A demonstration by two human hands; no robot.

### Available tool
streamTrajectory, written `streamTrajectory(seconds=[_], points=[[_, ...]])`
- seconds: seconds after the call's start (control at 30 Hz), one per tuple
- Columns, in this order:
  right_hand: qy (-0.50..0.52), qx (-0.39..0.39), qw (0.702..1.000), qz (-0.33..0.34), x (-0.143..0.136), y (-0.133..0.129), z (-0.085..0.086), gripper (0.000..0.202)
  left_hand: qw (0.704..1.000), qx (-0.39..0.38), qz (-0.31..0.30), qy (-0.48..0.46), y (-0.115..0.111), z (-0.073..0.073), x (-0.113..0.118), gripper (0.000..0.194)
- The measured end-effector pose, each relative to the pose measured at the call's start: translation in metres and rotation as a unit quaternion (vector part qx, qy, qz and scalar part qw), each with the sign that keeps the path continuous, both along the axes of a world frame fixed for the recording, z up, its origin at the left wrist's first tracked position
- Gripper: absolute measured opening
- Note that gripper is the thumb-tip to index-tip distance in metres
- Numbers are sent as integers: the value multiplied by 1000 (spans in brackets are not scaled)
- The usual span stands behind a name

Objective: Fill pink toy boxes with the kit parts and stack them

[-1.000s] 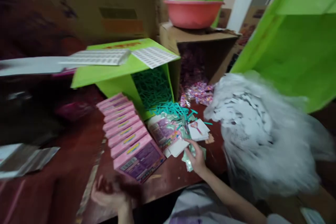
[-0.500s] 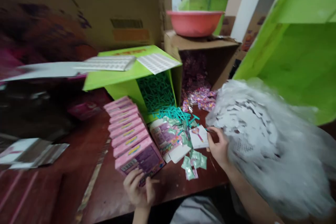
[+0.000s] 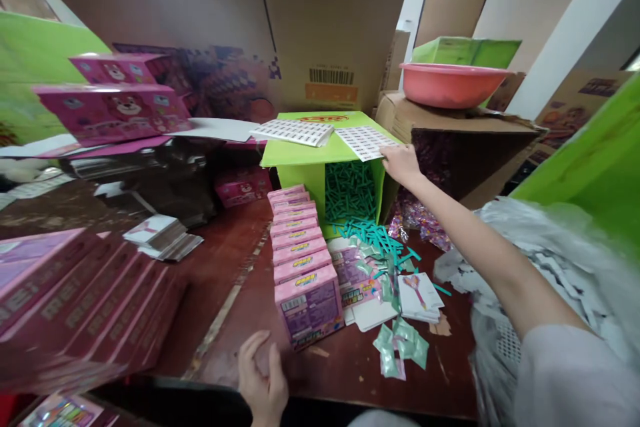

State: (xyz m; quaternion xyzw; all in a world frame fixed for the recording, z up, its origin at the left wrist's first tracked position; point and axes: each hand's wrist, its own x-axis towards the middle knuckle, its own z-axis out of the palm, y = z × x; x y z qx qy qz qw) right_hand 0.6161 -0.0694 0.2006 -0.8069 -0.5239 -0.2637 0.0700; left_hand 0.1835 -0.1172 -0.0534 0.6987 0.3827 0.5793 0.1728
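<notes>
My right hand (image 3: 401, 165) reaches forward to the green box (image 3: 300, 177), its fingers pinched at the near right corner of a sheet of small printed stickers (image 3: 364, 141). A second sticker sheet (image 3: 295, 132) lies beside it on the box top. My left hand (image 3: 263, 373) rests low at the table's front edge, fingers curled and apart, with nothing in it. Just beyond it stands a row of pink and purple boxes (image 3: 307, 307). To the right lie an opened flat box (image 3: 353, 280), small green sachets (image 3: 403, 345) and a stack of white cards (image 3: 419, 295).
Teal plastic sticks (image 3: 373, 237) spill from the green box. A pink basin (image 3: 455, 85) sits on a brown carton (image 3: 400, 113) behind. A clear plastic bag (image 3: 545, 247) with white pieces stands right. More pink boxes (image 3: 95, 307) and a card stack (image 3: 163, 238) are left.
My right hand has left the white cards and moved up and forward to the sticker sheet. My left hand has drawn slightly away from the pink boxes. The view has turned left.
</notes>
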Motion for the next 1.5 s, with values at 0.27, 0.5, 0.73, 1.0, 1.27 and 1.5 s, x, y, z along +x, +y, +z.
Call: streamTrajectory(seconds=[0.27, 0.5, 0.73, 1.0, 1.27, 1.5], points=[[-57, -20, 998, -10, -1, -4, 3, 37, 997, 13, -81, 10, -2, 17, 25, 12], [-39, -108, 993, -5, 6, 15, 19, 26, 997, -13, -78, 14, -15, 17, 24, 11], [0, -59, 998, -4, 10, 10, 26, 26, 996, -9, -82, 19, -22, 19, 26, 10], [-2, 270, 961, 54, -81, -44, 15, 34, 989, -44, -141, -4, -26, 49, 39, 21], [396, 271, 844, 238, -269, -134, -39, 28, 950, 180, -254, -9, -23, 121, 84, 88], [385, 310, 860, 126, -234, -147, -64, 55, 897, -284, -95, -326, -29, 137, 66, 41]])
